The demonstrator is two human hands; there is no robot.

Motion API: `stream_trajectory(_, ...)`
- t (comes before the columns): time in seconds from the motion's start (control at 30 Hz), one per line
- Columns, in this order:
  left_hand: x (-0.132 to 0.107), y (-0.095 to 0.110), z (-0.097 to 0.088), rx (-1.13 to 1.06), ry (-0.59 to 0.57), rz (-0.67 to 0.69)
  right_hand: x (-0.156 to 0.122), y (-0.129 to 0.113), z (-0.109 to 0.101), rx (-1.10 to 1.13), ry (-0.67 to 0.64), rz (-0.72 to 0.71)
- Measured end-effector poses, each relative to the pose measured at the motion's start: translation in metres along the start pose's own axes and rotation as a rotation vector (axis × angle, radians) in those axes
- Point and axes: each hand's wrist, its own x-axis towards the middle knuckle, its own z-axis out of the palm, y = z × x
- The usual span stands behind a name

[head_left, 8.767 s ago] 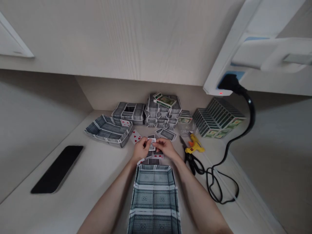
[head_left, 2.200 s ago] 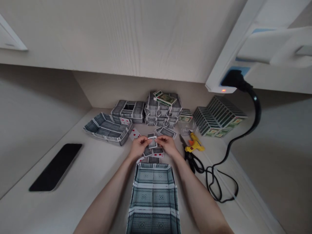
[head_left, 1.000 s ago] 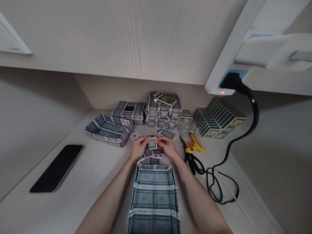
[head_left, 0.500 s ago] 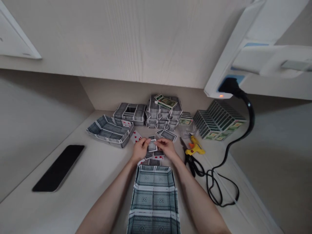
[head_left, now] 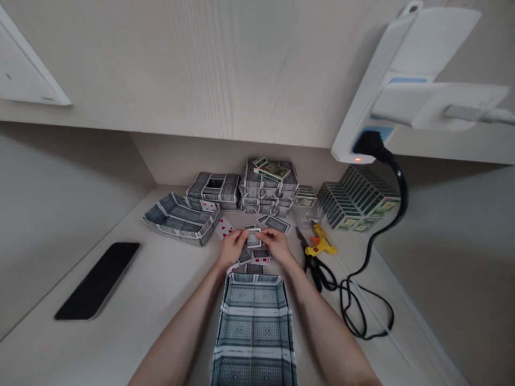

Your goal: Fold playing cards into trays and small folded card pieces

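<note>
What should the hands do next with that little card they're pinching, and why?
Probably crease it a little further. The left hand and right hand both pinch the small grey-backed playing card at its edges, lifted above the loose red-and-white cards on the pale desk, not laid down.

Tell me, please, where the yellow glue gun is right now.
In the head view, the yellow glue gun lies on the desk just right of the right hand, beside the black scissors.

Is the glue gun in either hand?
No, the glue gun lies on the desk by the scissors; left hand and right hand pinch a card.
</note>
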Motion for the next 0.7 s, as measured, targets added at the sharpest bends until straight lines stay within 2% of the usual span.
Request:
stream_trajectory(0.17, 0.0001, -0.0024, 0.0015, 0.158, -0.084, 0.046, 0.0024, 0.0030, -0.0017, 0.033, -0.013, 0.026)
stream_trajectory(0.37, -0.0011, -0.0030, 0.0008, 0.217, -0.072, 0.054, 0.0018, 0.0040, 0.0004, -0.010, -0.014, 0.012)
stream_trajectory(0.53, -0.0024, -0.0011, 0.0002, 0.168, -0.046, 0.048, 0.0021, 0.0054, -0.0005, 0.034, -0.027, 0.015)
stream_trajectory(0.7, -0.0026, -0.0019, 0.0006, 0.070, -0.137, 0.001, 0.0011, 0.0021, -0.0018, 0.033, -0.042, 0.019)
